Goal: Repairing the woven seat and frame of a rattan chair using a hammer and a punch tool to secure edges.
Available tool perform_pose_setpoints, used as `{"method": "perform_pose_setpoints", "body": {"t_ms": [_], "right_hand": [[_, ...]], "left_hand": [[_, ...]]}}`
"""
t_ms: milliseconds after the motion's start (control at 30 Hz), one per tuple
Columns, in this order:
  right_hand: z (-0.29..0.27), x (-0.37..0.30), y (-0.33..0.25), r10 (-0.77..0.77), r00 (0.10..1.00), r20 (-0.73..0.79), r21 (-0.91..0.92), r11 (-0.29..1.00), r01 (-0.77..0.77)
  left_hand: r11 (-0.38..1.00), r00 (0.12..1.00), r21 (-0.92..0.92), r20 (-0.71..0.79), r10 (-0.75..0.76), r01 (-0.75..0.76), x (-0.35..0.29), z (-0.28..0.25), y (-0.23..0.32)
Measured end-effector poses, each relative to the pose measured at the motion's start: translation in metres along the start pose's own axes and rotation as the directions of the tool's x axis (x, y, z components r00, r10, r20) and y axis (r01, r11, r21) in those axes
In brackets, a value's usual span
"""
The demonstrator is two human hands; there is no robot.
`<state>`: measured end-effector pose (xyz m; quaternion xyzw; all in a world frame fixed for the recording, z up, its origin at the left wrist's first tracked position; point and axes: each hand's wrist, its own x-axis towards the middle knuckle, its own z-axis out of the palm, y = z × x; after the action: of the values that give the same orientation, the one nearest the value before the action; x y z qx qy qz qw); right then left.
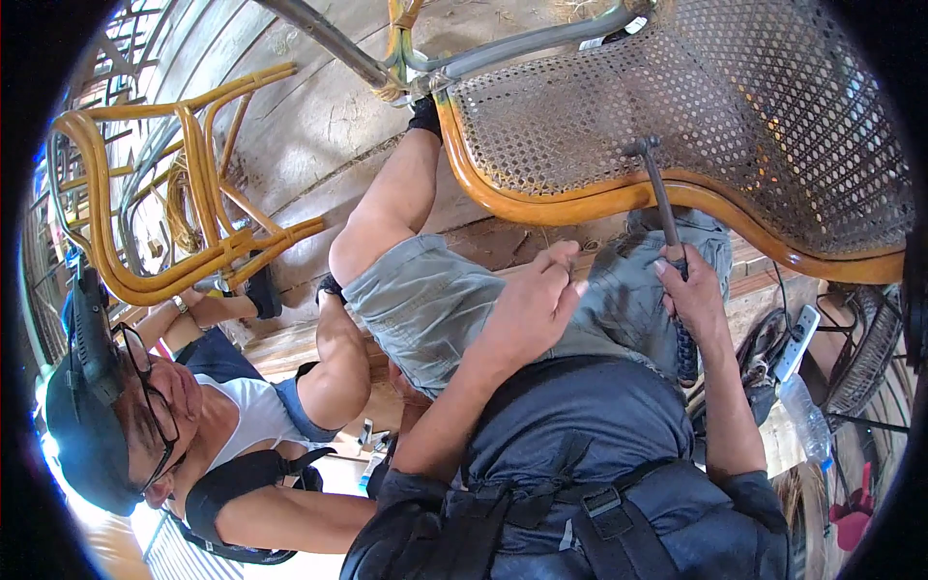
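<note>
From here, mesh (619, 108) already spans the frame (527, 206), hammering perhaps remaining: right grip (694, 292) clenched round 1 hammer (662, 198), left grip (532, 307) half-curled, can't tell if pinching anything.

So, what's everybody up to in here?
One person grips a hammer in the right hand, its head showing in front of a cane chair. The left hand is raised, apart from the chair; whether it pinches something small is hard to tell. A co-worker is close by on the left, near another cane frame.
</note>
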<state>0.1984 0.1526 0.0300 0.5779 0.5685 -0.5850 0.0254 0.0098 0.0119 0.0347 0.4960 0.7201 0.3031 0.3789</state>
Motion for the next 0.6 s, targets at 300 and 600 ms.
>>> {"method": "perform_pose_setpoints", "body": {"t_ms": [300, 600], "right_hand": [[-0.009, -0.002, 0.001, 0.077, 0.996, 0.041, 0.054, 0.995, -0.079], [-0.045, -0.059, 0.041, -0.220, 0.964, -0.148, -0.261, 0.949, 0.177]], "left_hand": [[0.184, 0.850, -0.901, -0.279, 0.447, -0.392, -0.047, -0.066, 0.121], [0.430, 0.967, -0.895, -0.203, -0.153, -0.120, -0.022, -0.039, 0.074]]}}
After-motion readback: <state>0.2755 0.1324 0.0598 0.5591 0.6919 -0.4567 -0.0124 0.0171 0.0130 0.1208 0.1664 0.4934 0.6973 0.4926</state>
